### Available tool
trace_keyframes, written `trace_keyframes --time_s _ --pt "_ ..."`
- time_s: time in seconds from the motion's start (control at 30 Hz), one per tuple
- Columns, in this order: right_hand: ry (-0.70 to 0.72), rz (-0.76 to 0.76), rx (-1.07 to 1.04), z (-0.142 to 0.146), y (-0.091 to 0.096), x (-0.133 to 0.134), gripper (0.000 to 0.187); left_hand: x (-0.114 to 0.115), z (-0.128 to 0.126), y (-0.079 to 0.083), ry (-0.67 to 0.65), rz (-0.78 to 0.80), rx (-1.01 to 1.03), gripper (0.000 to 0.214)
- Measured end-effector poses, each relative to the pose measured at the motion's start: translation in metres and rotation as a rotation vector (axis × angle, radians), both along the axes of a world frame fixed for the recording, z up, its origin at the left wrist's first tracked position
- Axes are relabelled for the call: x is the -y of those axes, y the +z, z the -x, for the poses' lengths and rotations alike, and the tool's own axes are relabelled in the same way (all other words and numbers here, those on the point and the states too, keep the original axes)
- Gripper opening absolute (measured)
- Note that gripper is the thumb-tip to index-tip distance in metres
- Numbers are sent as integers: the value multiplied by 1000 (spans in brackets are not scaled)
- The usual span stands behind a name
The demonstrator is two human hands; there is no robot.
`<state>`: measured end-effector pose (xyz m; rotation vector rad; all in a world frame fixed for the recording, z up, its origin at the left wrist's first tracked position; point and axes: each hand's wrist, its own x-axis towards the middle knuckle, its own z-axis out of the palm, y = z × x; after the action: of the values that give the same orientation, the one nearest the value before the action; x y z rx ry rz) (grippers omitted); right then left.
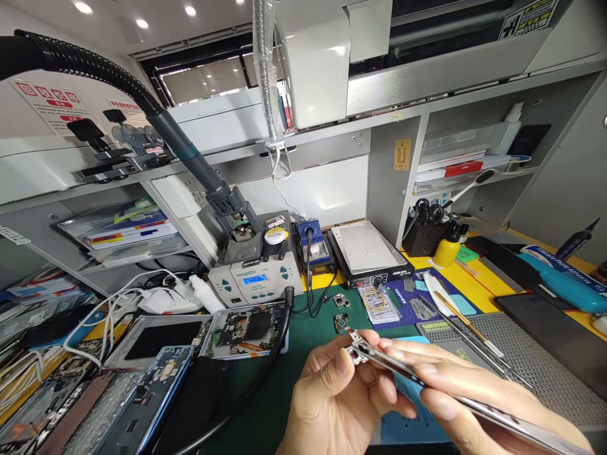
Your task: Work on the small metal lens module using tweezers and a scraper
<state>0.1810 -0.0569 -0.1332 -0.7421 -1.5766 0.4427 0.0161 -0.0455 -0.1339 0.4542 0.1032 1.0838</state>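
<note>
While I look down over a crowded electronics repair bench, my left hand (332, 398) pinches a small metal part (356, 354) between thumb and fingertips, low in the middle of the view and raised above the green mat (313, 341). My right hand (455, 392) comes in from the lower right, its fingers pressed together on a pair of tweezers (427, 379). The tweezer tips reach the part, but I cannot tell whether they clamp it or only touch it.

Behind my hands, on the mat, lie two loose small components (341, 313) and an opened phone (244, 328) with its circuit board exposed. Further back stands a hot air rework station (256, 278) with a lit blue display, its black hose (279, 341) curving down beside the phone. A black heating plate (367, 253) sits to its right, and a yellow bottle (446, 249) beyond that. Broken phone screens (95, 392) are heaped at the lower left.

The risks, as I judge them: the part is tiny and held in mid-air, so too hard a squeeze from the tweezers could flick it out of my fingers and into the clutter, where it would be hard to find. A slipping steel tip could also scratch or bend it, or jab my left fingertip.
</note>
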Motion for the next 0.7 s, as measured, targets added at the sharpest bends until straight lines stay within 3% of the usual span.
trace_keyframes --time_s 0.27,0.53,0.63,0.7 --pt "-103 106 -50 5 8 0 6 -3 7 -2 -30 8 -53 29" --pt "-78 282 -92 -1 -3 -5 11 -7 15 -9 5 -1 -133 34" --pt "-67 264 -93 0 2 -6 10 -7 13 -7 8 -12 -128 31" --pt "-78 175 -58 1 6 -6 8 -6 10 -5 1 -13 -107 29"
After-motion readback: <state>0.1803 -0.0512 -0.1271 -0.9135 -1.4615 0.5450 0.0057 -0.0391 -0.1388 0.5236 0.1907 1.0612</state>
